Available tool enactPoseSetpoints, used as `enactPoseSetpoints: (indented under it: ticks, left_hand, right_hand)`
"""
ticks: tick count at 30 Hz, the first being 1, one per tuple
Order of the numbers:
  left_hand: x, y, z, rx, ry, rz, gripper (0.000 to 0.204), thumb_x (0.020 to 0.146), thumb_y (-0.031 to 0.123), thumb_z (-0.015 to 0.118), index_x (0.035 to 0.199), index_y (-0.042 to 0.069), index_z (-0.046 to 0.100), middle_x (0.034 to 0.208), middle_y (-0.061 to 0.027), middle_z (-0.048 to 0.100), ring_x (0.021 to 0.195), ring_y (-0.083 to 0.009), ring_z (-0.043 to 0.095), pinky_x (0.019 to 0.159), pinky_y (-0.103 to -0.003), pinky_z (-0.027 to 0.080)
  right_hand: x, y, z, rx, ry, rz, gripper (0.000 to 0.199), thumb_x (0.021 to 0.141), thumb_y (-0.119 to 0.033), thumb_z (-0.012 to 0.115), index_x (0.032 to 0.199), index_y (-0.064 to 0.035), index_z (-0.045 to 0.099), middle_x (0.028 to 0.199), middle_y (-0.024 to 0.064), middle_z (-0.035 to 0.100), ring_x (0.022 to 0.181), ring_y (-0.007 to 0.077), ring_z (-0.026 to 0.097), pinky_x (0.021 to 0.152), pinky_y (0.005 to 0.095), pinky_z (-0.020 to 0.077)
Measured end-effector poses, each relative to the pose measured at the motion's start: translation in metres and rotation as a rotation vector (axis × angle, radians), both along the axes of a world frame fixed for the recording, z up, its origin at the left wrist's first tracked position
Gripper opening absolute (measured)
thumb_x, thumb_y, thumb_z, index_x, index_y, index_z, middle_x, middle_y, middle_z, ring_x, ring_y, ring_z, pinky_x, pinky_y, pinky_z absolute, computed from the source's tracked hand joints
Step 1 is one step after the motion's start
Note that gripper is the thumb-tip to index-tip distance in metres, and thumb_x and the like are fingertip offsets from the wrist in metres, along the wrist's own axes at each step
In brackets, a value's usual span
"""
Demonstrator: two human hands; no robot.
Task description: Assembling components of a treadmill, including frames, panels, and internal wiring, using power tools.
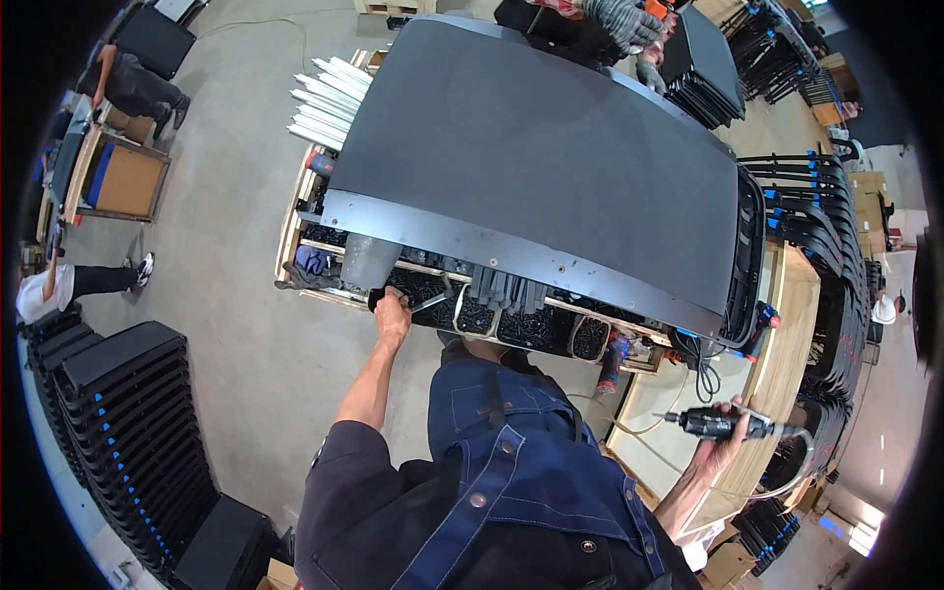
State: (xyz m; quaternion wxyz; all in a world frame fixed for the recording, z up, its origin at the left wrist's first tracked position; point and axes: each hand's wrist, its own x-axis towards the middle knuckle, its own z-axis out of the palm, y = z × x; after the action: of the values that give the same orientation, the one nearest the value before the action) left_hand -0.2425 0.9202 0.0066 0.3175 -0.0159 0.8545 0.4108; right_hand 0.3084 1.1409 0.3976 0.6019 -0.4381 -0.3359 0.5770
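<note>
The right hand (723, 442) is wrapped around a black power screwdriver (716, 423), held out to the right of the large dark panel (541, 157) and below its right end, over the pale wooden counter (678, 442). The tool lies nearly level, its long axis running left to right, with the thin bit end pointing left toward the person's body and a hose or cable curving away from its rear end and down past the counter's edge. The left hand (392, 313) reaches in beneath the panel's near rim, at its left end, with fingers curled among the trays of small black parts (492, 317); whether it has closed on anything there cannot be told, because the fingertips sink into the dark clutter. The panel itself lies flat, its long axis slanting from upper left to lower right, its metal-edged rim (511, 258) facing the person. It covers most of the wooden frame and trays under it, so only a strip of them shows along the near side. Beyond the panel's far edge, another person's gloved hand (629, 22) is partly cut off by the top of the view. Left of the panel, stacks of black panels (123, 413) stand on the concrete floor (236, 295), and the fisheye rim darkens and bends everything at the borders.
</note>
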Motion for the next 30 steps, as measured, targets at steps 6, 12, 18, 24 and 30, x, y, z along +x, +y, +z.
enactPoseSetpoints:
  ticks: [6, 12, 18, 24, 30]
  left_hand:
    - [0.043, 0.023, 0.113, 0.61, -0.497, -0.027, 0.027, 0.09, 0.003, 0.064, 0.116, -0.006, 0.063, 0.101, -0.0156, 0.072, 0.085, -0.0214, 0.072, 0.081, -0.033, 0.061]
    - [0.129, 0.046, 0.225, 0.931, -0.835, -0.003, 0.033, 0.096, 0.009, 0.069, 0.127, -0.002, 0.063, 0.103, -0.0106, 0.071, 0.091, -0.0191, 0.071, 0.085, -0.032, 0.061]
    - [0.18, 0.075, 0.272, 1.058, -0.987, 0.002, 0.024, 0.096, 0.012, 0.069, 0.118, 0.002, 0.064, 0.1, -0.011, 0.072, 0.09, -0.0218, 0.073, 0.079, -0.033, 0.063]
    - [0.201, 0.102, 0.285, 1.052, -0.963, -0.032, 0.024, 0.095, 0.009, 0.071, 0.117, 0.002, 0.065, 0.101, -0.0127, 0.073, 0.09, -0.0228, 0.073, 0.081, -0.034, 0.063]
    - [0.227, 0.119, 0.302, 0.872, -0.209, -0.294, 0.022, 0.094, 0.005, 0.071, 0.114, -0.002, 0.065, 0.098, -0.0135, 0.073, 0.09, -0.02, 0.072, 0.083, -0.032, 0.061]
  right_hand:
    - [-0.129, 0.025, -0.004, 0.013, 0.256, 0.409, 0.065, 0.093, -0.019, 0.073, 0.149, -0.0061, 0.042, 0.124, 0.0122, 0.06, 0.101, 0.0217, 0.064, 0.104, 0.0503, 0.05]
    - [-0.231, 0.026, -0.007, -0.166, 0.355, 0.493, 0.051, 0.087, -0.013, 0.076, 0.131, -0.008, 0.051, 0.132, 0.0143, 0.059, 0.109, 0.0264, 0.066, 0.106, 0.0533, 0.0508]
    - [-0.225, 0.034, -0.006, -0.164, 0.402, 0.536, 0.048, 0.088, -0.012, 0.073, 0.13, -0.0099, 0.05, 0.129, 0.0126, 0.06, 0.107, 0.0246, 0.066, 0.106, 0.051, 0.0503]
    - [-0.198, 0.048, -0.017, -0.175, 0.4, 0.494, 0.047, 0.09, -0.012, 0.071, 0.132, -0.0079, 0.049, 0.129, 0.0126, 0.059, 0.107, 0.0248, 0.065, 0.106, 0.0508, 0.0505]
    - [-0.18, 0.059, -0.034, -0.24, 0.424, 0.381, 0.042, 0.089, -0.011, 0.072, 0.128, -0.009, 0.055, 0.123, 0.0128, 0.065, 0.104, 0.0245, 0.066, 0.101, 0.0539, 0.0528]
